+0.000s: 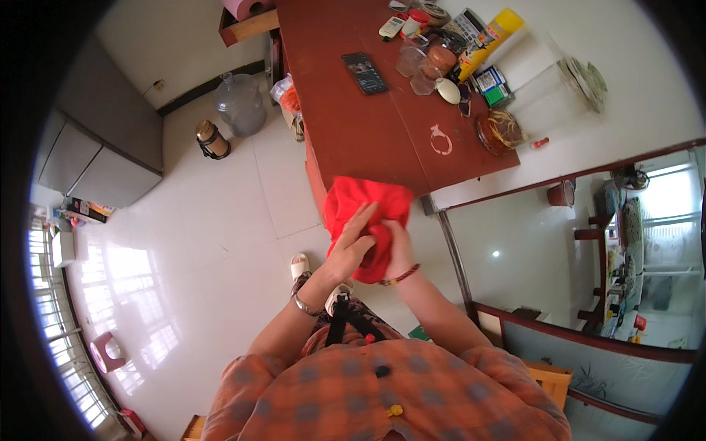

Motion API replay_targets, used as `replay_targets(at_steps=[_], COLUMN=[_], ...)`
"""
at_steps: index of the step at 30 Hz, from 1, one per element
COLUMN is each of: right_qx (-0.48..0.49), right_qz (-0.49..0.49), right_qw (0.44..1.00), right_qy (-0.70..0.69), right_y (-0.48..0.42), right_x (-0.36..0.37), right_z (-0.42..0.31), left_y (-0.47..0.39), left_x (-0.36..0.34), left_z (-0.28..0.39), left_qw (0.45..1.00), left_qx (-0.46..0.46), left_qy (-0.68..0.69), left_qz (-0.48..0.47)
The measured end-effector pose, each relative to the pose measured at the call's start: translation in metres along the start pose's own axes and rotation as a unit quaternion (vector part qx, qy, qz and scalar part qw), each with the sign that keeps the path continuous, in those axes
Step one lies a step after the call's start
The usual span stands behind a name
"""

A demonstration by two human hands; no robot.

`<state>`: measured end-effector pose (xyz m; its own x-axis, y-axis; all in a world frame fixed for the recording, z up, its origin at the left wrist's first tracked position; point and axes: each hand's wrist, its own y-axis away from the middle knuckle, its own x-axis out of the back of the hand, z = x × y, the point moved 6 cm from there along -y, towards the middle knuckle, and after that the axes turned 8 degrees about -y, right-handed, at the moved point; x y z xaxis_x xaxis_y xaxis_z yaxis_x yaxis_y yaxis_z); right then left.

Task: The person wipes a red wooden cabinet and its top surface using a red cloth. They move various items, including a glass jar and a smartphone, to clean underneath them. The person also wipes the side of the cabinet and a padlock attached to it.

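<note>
A bunched red cloth (pixel 369 193) is held up between my two hands, just in front of the near edge of a red-brown wooden table (pixel 353 132). My left hand (pixel 351 248) lies along the cloth's left side with fingers stretched out and thumb over a fold. My right hand (pixel 401 248) grips the cloth from the right, its fingers partly hidden in the folds. A metal bangle (pixel 306 306) circles my left wrist, and a braided red bracelet (pixel 405 275) my right.
On the table are a phone (pixel 365 73), clear plastic cups (pixel 424 80), a yellow spray can (pixel 490 44), a calculator (pixel 466 25) and a large glass jar (pixel 499 132). A water-cooler bottle (pixel 240 105) and a thermos (pixel 213 140) stand on the floor. A pink stool (pixel 107 353) is at left.
</note>
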<state>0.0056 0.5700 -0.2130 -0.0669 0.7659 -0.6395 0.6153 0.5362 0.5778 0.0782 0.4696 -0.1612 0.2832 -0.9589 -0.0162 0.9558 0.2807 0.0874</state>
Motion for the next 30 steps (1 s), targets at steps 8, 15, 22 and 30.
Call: replay_targets(at_steps=[8,15,22,30], right_qx=[0.243,0.507,0.512,0.489], right_qz=[0.071,0.048,0.027,0.142], right_qw=[0.964,0.701,0.608,0.575], right_qy=[0.082,0.499,0.605,0.641], right_y=[0.041,-0.021,-0.049,-0.07], right_x=[0.028,-0.038,-0.028,-0.019], right_z=[-0.08,-0.008,-0.021,-0.046], left_y=[-0.061,-0.082,-0.082,-0.084], left_x=[0.024,0.027,0.031,0.03], left_z=[-0.009,-0.049,-0.05,-0.048], left_qw=[0.918,0.821,0.819,0.817], left_qx=[-0.142,-0.162,-0.169,-0.183], left_qy=[-0.328,-0.526,-0.521,-0.521], left_qz=[0.171,0.15,0.171,0.167])
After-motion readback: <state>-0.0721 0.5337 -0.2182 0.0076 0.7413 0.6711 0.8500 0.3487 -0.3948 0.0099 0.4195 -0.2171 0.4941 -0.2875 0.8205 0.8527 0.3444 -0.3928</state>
